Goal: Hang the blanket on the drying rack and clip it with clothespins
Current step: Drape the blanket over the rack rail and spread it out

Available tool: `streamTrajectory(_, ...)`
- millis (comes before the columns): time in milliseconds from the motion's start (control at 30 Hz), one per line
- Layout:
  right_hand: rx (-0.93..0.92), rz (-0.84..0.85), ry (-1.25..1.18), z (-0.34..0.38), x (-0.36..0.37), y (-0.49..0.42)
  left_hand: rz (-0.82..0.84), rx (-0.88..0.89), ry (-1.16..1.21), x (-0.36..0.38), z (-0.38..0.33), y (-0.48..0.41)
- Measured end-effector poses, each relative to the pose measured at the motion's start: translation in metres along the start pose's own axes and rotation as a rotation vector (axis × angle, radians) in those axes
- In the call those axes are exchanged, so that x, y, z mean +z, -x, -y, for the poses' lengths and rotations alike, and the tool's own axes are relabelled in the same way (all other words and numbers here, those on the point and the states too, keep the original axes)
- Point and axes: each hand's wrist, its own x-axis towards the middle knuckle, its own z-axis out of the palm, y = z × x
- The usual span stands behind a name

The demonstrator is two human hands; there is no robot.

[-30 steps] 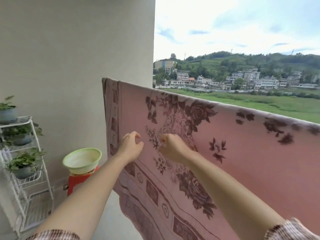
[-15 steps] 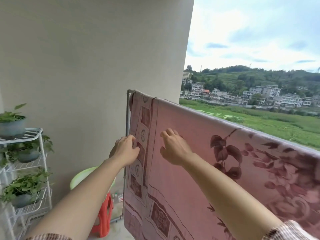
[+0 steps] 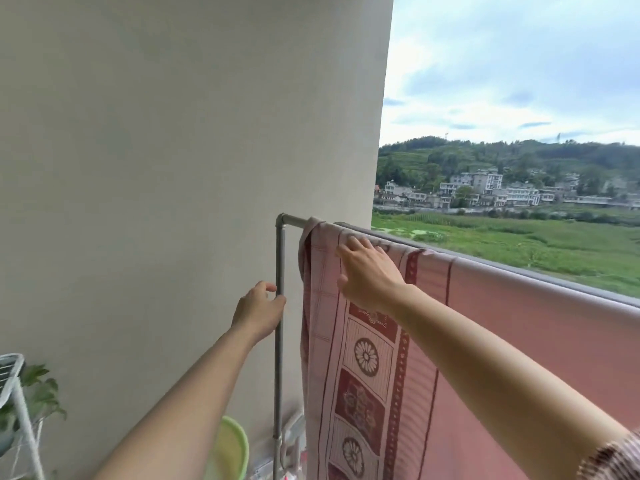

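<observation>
A pink blanket (image 3: 502, 334) with a dark red patterned border hangs over the top bar of a grey metal drying rack (image 3: 280, 341). Its left edge sits close to the rack's corner joint. My left hand (image 3: 258, 311) wraps around the rack's upright pole, below the corner. My right hand (image 3: 369, 271) lies flat with spread fingers on the blanket just under the top bar, near its left border. No clothespins are visible.
A plain wall (image 3: 173, 168) stands close behind the rack. A light green basin (image 3: 230, 448) sits low beside the pole. A white wire shelf (image 3: 14, 393) with potted plants is at the far left. Fields and buildings lie beyond the rack.
The view has swung left along the blanket to its end. My left hand left the blanket's edge and took hold of the rack's pole. My right hand slid up toward the bar.
</observation>
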Motion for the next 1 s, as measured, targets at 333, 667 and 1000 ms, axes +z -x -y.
streamTrajectory(333, 0.075, 0.107, 0.090, -0.016, 0.044, -0.153, 0.162, 0.075, 0.317, 0.050, 0.029, -0.148)
streamTrajectory(667, 0.129, 0.467, -0.109, -0.042, 0.048, -0.250, 0.378, 0.239, 0.840, 0.043, 0.015, -0.246)
streamTrajectory(1000, 0.280, 0.291, -0.351, -0.060, 0.048, -0.266, 0.862, 0.233, 1.014, -0.006, -0.019, -0.295)
